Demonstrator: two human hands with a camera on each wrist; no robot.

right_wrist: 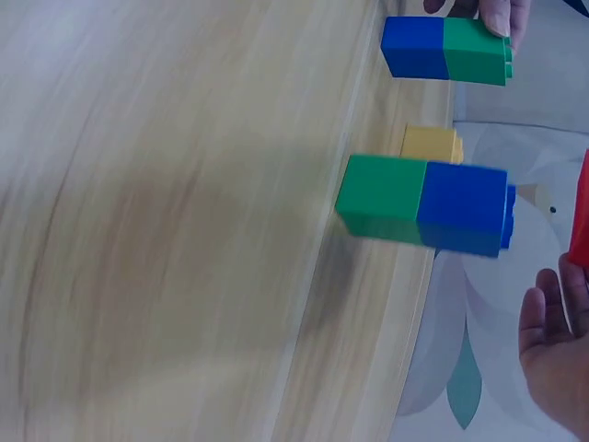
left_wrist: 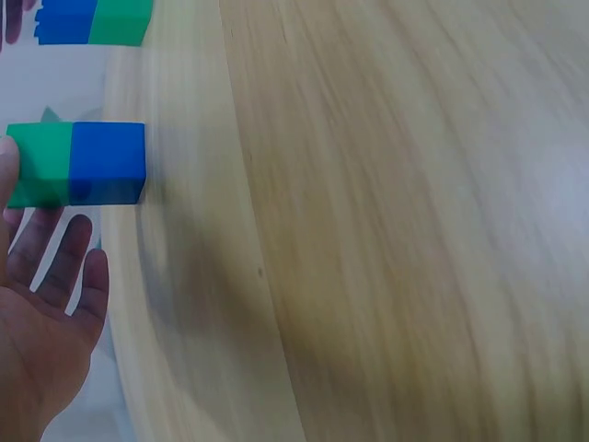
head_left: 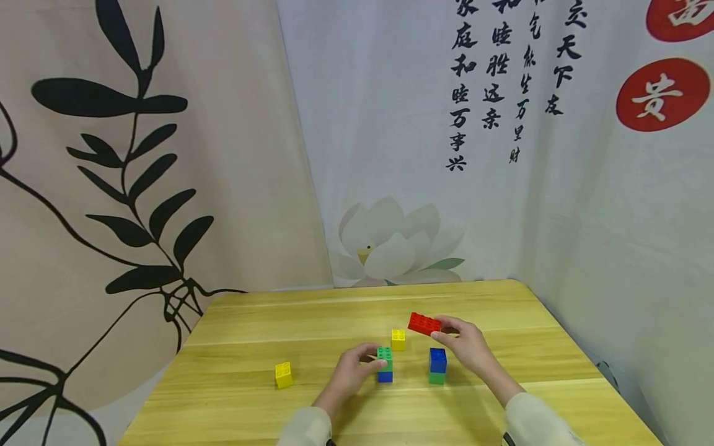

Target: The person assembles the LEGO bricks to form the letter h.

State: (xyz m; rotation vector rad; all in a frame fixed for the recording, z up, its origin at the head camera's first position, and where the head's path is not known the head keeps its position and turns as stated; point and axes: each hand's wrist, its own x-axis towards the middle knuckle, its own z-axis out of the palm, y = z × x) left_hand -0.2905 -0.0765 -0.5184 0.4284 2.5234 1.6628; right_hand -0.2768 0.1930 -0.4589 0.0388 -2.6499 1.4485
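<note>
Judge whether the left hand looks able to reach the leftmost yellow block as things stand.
Probably yes: nothing visible stands between the left hand and the leftmost yellow block, though it would likely need to release the green block first.

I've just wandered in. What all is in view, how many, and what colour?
Brick: 1, red, in the right hand
Held stack: 1, green over blue, in the left hand
Free stack: 1, blue over green, between the hands
Small bricks: 2, yellow, one table left, one behind the stacks
Table: 1, light wood, beneath
Backdrop panels: at least 2, beige and whitish, behind; printed plant, lotus, writing, two red ovals
Curved thing: 1, dark, beyond the table's right edge, unclear
Hands: 2, bare, above the table
Sleeves: 2, pale, at the wrists
</note>
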